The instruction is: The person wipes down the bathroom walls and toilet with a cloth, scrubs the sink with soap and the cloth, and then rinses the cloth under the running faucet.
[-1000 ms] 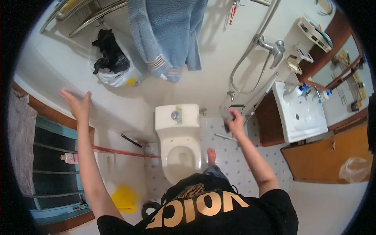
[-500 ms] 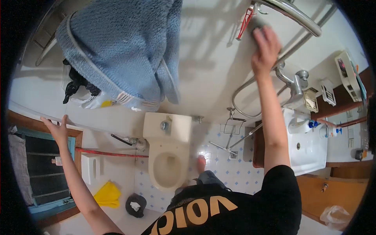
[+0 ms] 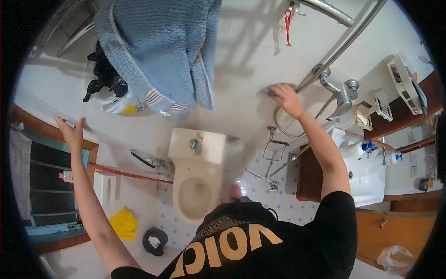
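Two hands stand well apart: up and right of the toilet (image 3: 197, 179), the right hand (image 3: 287, 100) closes over a dark pad (image 3: 268, 91), apparently keeping it flat on the wall (image 3: 244, 51); left of it, the left hand (image 3: 72, 132) spreads empty, perhaps for balance.

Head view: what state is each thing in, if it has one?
Left hand, open, fingers spread
Right hand, holding grey pad at wall
Blue towel, hanging
Toilet, bowl uncovered
Bin, open, something white inside
Black bag, crumpled
Clear bag, crumpled
Shower hose, looped
Shower tap, lever position unclear
Red strap, hanging
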`<state>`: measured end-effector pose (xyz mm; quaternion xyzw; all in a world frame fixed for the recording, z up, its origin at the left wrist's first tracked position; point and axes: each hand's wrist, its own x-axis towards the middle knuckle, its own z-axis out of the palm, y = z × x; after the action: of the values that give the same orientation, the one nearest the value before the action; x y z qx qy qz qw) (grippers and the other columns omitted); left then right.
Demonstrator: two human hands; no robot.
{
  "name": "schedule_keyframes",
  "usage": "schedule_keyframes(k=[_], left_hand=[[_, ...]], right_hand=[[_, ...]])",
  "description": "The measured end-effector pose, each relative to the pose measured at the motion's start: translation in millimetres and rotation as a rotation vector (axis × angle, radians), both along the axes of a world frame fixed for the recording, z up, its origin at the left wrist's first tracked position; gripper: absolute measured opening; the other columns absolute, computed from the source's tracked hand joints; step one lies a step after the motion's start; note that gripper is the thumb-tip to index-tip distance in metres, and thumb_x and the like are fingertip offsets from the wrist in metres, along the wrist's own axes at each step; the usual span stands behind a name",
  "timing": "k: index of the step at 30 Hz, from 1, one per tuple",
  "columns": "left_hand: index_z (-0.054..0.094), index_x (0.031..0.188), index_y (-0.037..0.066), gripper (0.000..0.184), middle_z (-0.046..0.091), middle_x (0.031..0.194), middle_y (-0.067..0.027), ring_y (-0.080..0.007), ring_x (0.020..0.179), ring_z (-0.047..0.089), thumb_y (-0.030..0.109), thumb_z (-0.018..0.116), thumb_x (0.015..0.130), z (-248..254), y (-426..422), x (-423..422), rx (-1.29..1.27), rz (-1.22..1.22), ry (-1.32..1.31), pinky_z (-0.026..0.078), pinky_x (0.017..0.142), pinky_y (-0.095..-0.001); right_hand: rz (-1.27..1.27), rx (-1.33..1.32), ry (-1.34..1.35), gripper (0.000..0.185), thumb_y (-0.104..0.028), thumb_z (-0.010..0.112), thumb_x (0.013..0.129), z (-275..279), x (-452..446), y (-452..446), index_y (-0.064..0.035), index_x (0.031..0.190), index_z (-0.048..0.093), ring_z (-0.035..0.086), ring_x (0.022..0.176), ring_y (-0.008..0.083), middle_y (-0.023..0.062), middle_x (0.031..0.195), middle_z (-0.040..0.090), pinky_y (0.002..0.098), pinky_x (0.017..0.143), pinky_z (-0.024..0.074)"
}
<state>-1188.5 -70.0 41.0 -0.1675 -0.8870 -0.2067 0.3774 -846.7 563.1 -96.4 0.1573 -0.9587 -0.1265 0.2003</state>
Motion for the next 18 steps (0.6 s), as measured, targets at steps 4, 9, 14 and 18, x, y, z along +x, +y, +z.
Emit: schedule_keyframes(k=[4, 9, 14, 18], left_hand=[[0.008, 0.138, -0.01, 0.104, 0.024, 0.139, -0.0311, -0.0368, 0.13, 0.028, 0.019, 0.078, 0.067, -0.8, 2.2, -0.8, 0.009, -0.004, 0.027, 0.025, 0.106, -0.0375], [0.008, 0.137, -0.011, 0.102, 0.024, 0.139, -0.032, -0.038, 0.13, 0.028, 0.019, 0.078, 0.068, -1.5, 3.9, 1.2, -0.01, -0.029, 0.048, 0.025, 0.106, -0.038], [0.009, 0.137, -0.011, 0.102, 0.023, 0.139, -0.0331, -0.039, 0.13, 0.028, 0.022, 0.077, 0.07, -2.0, 1.2, 0.7, 0.05, -0.084, 0.002, 0.026, 0.106, -0.0383], [0.008, 0.137, -0.011, 0.102, 0.023, 0.139, -0.0329, -0.0388, 0.128, 0.03, 0.023, 0.077, 0.07, -2.1, 1.2, 0.9, -0.008, -0.048, 0.05, 0.027, 0.105, -0.0388]], right_hand=[[-0.097, -0.138, 0.457, 0.023, -0.008, 0.063, 0.071, 86.3, 3.5, 7.1, -0.0117, 0.093, 0.067, 0.053, 0.103, 0.0291, 0.01, 0.108, 0.058, 0.0362, 0.086, 0.0426], [-0.148, -0.238, 1.028, 0.045, 0.006, 0.056, 0.061, 164.0, -22.6, 15.8, -0.0144, 0.098, 0.068, 0.051, 0.102, 0.0311, 0.011, 0.109, 0.057, 0.0374, 0.088, 0.0399], [-0.144, -0.29, 1.178, 0.053, 0.009, 0.046, 0.058, 162.4, -65.4, -14.9, -0.0099, 0.103, 0.067, 0.049, 0.106, 0.0279, 0.0123, 0.112, 0.056, 0.0366, 0.092, 0.0352], [-0.03, -0.135, 0.849, 0.039, -0.003, 0.053, 0.068, 58.9, -90.6, -22.2, -0.0154, 0.103, 0.065, 0.049, 0.106, 0.0249, 0.0034, 0.114, 0.056, 0.0368, 0.086, 0.0374]])
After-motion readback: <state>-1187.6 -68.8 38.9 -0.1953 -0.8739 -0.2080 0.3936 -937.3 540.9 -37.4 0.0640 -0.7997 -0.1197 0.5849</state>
